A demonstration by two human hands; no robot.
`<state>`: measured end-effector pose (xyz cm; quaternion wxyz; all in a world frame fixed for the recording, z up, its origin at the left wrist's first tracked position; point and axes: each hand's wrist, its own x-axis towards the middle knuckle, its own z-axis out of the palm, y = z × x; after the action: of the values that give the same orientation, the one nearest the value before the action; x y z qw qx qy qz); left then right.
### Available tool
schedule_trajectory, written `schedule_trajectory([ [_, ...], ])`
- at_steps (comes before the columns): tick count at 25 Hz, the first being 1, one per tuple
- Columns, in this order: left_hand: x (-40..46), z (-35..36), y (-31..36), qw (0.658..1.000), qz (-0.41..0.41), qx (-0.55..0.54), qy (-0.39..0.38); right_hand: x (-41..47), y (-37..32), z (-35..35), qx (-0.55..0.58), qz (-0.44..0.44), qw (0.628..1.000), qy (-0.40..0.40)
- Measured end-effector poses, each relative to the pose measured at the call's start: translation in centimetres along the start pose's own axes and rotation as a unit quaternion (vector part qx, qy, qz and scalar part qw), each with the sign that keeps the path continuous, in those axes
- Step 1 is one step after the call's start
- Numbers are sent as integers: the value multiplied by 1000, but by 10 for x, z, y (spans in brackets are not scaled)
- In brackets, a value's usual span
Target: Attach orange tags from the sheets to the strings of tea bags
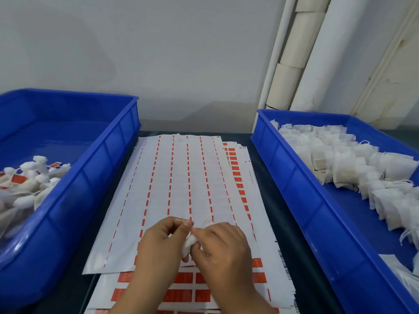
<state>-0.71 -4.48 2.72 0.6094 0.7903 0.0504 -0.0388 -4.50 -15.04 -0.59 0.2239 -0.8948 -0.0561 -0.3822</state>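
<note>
Hands meet low in the middle, at 6 o'clock; the left hand (163, 241) pinches a thin string (181, 220) with curled fingers; the right hand (223, 250) grips a small white tea bag (187, 244); orange tags (184, 277) lie under them, writing too blurry to read; the peeled sheet (181, 177) runs toward 12; tagged bags (31, 177) sit in the left bin (90, 177) at 9; plain bags (351, 162) fill the right bin (294, 177) at 3.
</note>
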Motion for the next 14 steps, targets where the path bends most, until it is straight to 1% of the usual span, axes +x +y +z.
schedule_trajectory([
  [2,2,0,0,1000,-5,13,-11,1,1,-5,-6,-23,1000,-19],
  [3,2,0,1,1000,-12,13,-20,1,1,-7,-11,-20,999,-32],
  [4,3,-1,2,999,-24,-5,-29,3,0,-9,-11,3,998,-54],
  [5,5,-1,3,997,-42,-47,-39,6,-2,-10,5,52,995,-84],
  [6,7,-3,4,990,-69,-109,-50,11,-3,-12,42,131,982,-129],
  [7,10,-7,5,977,-103,-176,-64,15,-5,-14,104,232,949,-189],
  [8,12,-11,5,956,-134,-246,-88,20,-6,-18,177,335,893,-242],
  [9,13,-16,4,930,-151,-310,-125,23,-5,-21,269,425,820,-272],
  [10,12,-18,3,906,-152,-359,-165,25,-2,-23,391,505,717,-279],
  [11,9,-20,2,888,-142,-388,-199,26,1,-25,515,560,590,-270],
  [12,5,-20,1,884,-130,-391,-222,27,1,-28,608,588,464,-261],
  [13,2,-18,-2,893,-117,-369,-228,27,1,-30,659,595,379,-261],
  [14,-1,-17,-5,916,-101,-318,-222,24,3,-30,680,590,345,-265],
])
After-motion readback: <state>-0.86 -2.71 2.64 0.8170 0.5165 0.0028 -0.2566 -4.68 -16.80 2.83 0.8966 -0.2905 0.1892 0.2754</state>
